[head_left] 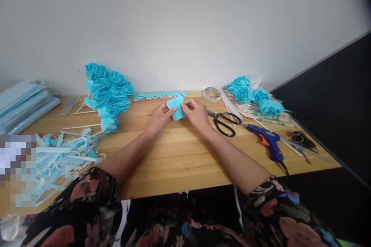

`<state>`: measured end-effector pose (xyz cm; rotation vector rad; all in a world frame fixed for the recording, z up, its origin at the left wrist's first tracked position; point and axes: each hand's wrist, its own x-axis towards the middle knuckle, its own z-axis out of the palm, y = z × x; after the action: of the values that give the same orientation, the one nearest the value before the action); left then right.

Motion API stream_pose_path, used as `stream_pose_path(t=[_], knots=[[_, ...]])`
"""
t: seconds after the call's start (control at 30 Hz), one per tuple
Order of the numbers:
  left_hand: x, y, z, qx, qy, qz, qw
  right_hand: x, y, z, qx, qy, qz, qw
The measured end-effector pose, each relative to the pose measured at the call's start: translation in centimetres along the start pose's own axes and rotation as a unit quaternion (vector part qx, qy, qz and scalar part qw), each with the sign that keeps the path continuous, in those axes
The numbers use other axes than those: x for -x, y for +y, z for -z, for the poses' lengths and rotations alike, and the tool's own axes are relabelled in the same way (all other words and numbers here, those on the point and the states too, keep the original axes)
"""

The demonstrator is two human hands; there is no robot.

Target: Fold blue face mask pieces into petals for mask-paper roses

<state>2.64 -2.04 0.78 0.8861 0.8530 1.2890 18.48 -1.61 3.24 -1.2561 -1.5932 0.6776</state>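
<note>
A small light-blue piece of pleated mask fabric [176,109] is held up between both hands, above the middle of the wooden table. My left hand [162,117] pinches its left side, the thumb lying on the front. On the other side, my right hand [197,112] grips the right edge between thumb and fingers. Just behind the hands runs a row of small blue folded pieces [155,95] along the wall. Scissors [226,121] with black handles lie right of my right hand.
Blue fabric roses [108,92] on sticks lie at left, more roses [255,94] at right. Strap scraps [66,154] pile near the left front, before stacked masks [26,100]. A tape roll [212,94], blue glue gun [268,137] and dark keys-like bundle [301,139] occupy the right.
</note>
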Motion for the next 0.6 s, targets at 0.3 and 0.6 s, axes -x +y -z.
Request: stream_pose_path(t=[0.3, 0.6], knots=[[-0.28, 0.32, 0.39, -0.045, 0.011, -0.019, 0.999, -0.3, 0.19, -0.2, -0.069, -0.002, -0.017, 0.997], [-0.42, 0.4, 0.63, -0.146, 0.005, -0.113, 0.983, -0.52, 0.62, 0.3, -0.261, -0.178, -0.13, 0.94]])
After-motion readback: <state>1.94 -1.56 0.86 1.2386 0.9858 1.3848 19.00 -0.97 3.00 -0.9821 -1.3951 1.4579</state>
